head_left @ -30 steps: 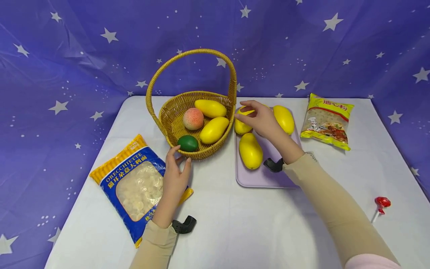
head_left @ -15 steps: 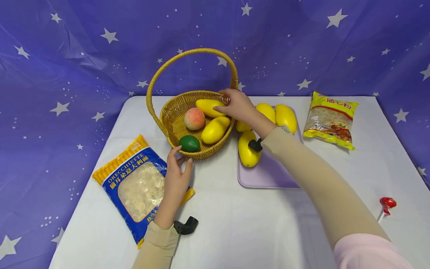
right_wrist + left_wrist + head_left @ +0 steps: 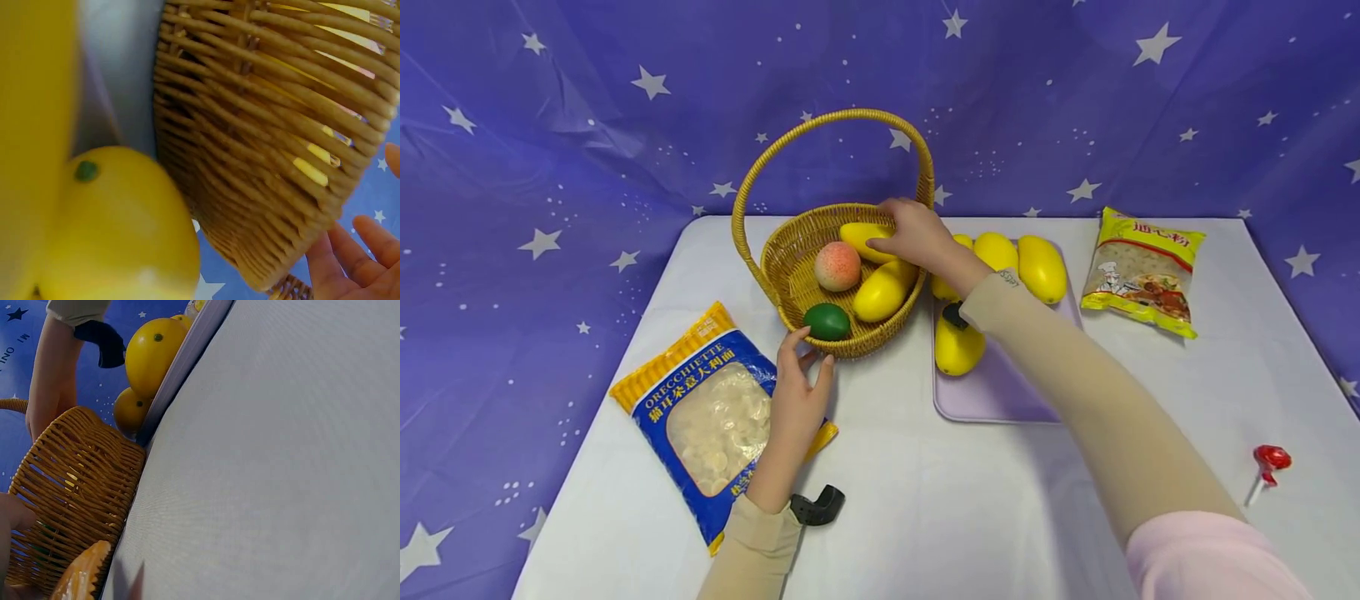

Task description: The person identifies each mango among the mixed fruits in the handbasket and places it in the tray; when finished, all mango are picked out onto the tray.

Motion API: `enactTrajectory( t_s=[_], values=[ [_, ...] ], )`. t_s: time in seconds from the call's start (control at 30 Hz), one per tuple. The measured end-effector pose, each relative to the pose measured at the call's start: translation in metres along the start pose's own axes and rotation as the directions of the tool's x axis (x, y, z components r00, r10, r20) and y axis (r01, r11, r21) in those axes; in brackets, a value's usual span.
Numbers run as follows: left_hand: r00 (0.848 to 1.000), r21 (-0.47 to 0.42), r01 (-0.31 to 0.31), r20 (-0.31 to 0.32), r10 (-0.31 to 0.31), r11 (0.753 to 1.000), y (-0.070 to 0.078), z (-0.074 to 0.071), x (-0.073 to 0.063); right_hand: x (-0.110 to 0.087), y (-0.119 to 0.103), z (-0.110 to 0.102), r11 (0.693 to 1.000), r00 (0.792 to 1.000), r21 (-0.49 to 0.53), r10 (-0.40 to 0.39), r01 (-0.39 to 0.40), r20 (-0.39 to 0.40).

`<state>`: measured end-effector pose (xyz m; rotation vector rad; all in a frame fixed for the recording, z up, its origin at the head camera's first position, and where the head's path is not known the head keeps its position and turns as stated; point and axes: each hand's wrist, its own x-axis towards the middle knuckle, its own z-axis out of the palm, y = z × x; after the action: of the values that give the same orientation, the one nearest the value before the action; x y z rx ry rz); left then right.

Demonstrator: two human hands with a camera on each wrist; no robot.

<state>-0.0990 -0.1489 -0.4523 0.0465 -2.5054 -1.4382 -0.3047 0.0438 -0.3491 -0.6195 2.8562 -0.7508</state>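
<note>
1. Purple star-printed cloth [image 3: 625, 158] backs the whole scene, and below it I have a white-covered worktop [image 3: 887, 517].
2. Wicker basket [image 3: 784, 242]: upright near the rear edge, holding a peach [image 3: 837, 266], a green fruit [image 3: 827, 322], a front yellow fruit [image 3: 882, 292] and a rear yellow fruit [image 3: 861, 239].
3. My left grip [image 3: 797, 400] is at the basket's near rim, fingers loosely bent, thumb well apart from the index, nothing lifted. I judge it is there to steady the basket (a light touch, by the look of it).
4. My right grip [image 3: 917, 237] reaches over the right side of the basket, fingers and thumb parted above the rear yellow fruit. From the right wrist I see spread fingers beyond the rim and nothing between them.
5. Just right of the basket lies a lilac tray [image 3: 1000, 392] with more yellow fruits [image 3: 1041, 268]; that closeness presumably keeps the reach short. Pushed out to the sides are a blue pasta bag [image 3: 722, 425], a yellow pasta bag [image 3: 1142, 275] and a lollipop [image 3: 1272, 458].
6. Hidden from me: the rear fruit's right end, under the hand, so I can't confirm contact. Sleeve and wrist cover part of the tray; the nearest yellow shape from the right wrist is blurred and cut off.
</note>
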Motion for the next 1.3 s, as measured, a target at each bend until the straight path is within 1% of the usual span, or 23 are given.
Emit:
enactTrajectory(
  t_s=[0.17,0.43,0.63,0.8,1.07,1.3],
  values=[
    [1.000,-0.002,-0.001,-0.001,0.001,1.000,0.000,0.000,-0.001,0.008,-0.003,0.004,0.999,0.999,-0.033,0.028,-0.028,0.018],
    [0.999,-0.009,-0.031,-0.013,0.031,0.999,-0.003,0.002,-0.001,0.015,0.000,0.013,0.991,0.997,-0.120,0.064,-0.058,0.045],
    [0.999,-0.008,-0.044,-0.014,0.044,0.999,-0.001,0.002,-0.001,0.016,0.000,0.017,0.986,0.998,-0.157,0.062,-0.058,0.024],
    [1.000,0.003,-0.025,-0.018,0.025,1.000,0.000,0.002,-0.001,0.018,0.000,0.019,0.980,0.998,-0.189,0.064,-0.059,0.020],
    [1.000,0.001,0.004,-0.002,-0.004,1.000,0.001,0.000,-0.001,0.018,0.000,0.021,0.980,0.998,-0.191,0.063,-0.057,0.025],
    [1.000,0.003,0.016,-0.005,-0.016,1.000,0.001,-0.001,-0.002,0.017,-0.001,0.020,0.987,0.999,-0.150,0.051,-0.049,0.011]
  ],
)
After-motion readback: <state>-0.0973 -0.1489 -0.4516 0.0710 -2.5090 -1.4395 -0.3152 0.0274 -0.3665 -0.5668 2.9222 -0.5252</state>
